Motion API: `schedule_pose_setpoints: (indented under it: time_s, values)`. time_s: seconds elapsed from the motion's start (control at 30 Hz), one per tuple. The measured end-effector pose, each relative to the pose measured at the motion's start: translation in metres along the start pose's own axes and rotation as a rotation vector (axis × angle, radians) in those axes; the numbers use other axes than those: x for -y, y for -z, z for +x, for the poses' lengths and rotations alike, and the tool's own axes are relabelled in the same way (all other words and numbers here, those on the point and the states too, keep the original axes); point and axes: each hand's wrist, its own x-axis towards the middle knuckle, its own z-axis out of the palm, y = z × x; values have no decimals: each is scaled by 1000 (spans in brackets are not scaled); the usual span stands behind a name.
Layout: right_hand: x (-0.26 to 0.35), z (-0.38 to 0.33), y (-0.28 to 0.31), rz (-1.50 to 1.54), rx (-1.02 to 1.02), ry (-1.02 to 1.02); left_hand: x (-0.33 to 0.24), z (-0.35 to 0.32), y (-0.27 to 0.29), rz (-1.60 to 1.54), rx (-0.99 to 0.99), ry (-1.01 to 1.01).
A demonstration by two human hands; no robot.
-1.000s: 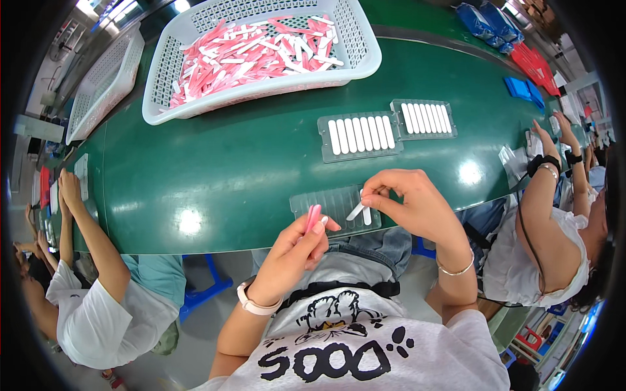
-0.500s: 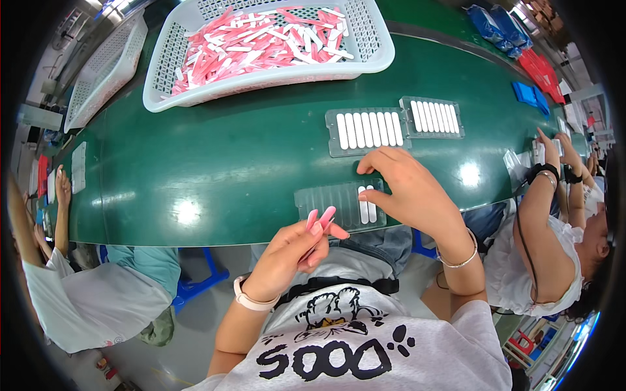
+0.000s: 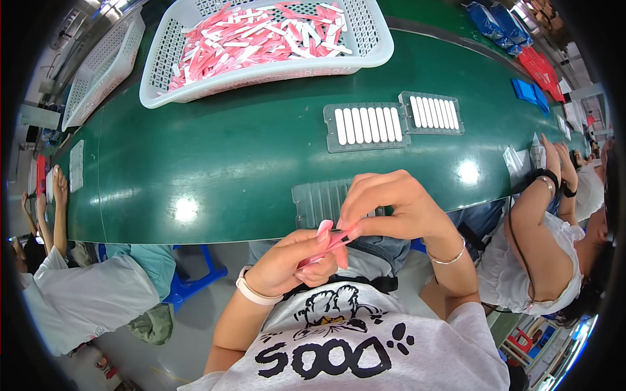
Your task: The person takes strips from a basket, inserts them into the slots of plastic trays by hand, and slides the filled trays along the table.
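Note:
In my left hand (image 3: 283, 264), closed in front of my body, are a few slim pink strips (image 3: 335, 242) with rounded ends. My right hand (image 3: 404, 212) meets it from the right, thumb and fingers pinched at the far end of one strip. Just beyond the hands, at the table's near edge, lies a clear slotted tray (image 3: 313, 201). Its left slots look bare, and my right hand covers most of its right side. Farther off, two similar trays sit side by side, a left one (image 3: 334, 144) and a right one (image 3: 450, 130), both lined with white strips.
A white plastic basket (image 3: 261, 81) heaped with pink and white strips stands at the back of the green table (image 3: 215, 150). Another basket (image 3: 98, 85) is at far left. Co-workers sit on both sides. Blue packages (image 3: 495, 29) and a red item (image 3: 541, 73) lie at far right.
My right hand has moved left and nearer from over the near tray to meet the left hand. Its fingers have closed at a pink strip.

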Motion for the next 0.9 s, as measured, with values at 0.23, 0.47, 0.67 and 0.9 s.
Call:
schedule_pose_setpoints:
  time_s: [0.23, 0.47, 0.67, 0.9]
  values:
    - [-11, 1, 23, -352, -93, -34, 5, 1, -3, 21, -174, -29]
    - [-9, 1, 3, -679, -159, -247, 6, 3, -3, 197, -351, -140]
    - [-14, -9, 0, -716, -191, -234, 0, -10, -6, 174, -403, -188]
    - [2, -32, -50, -720, -520, 325, 3, -36, 5, 201, -435, -315]
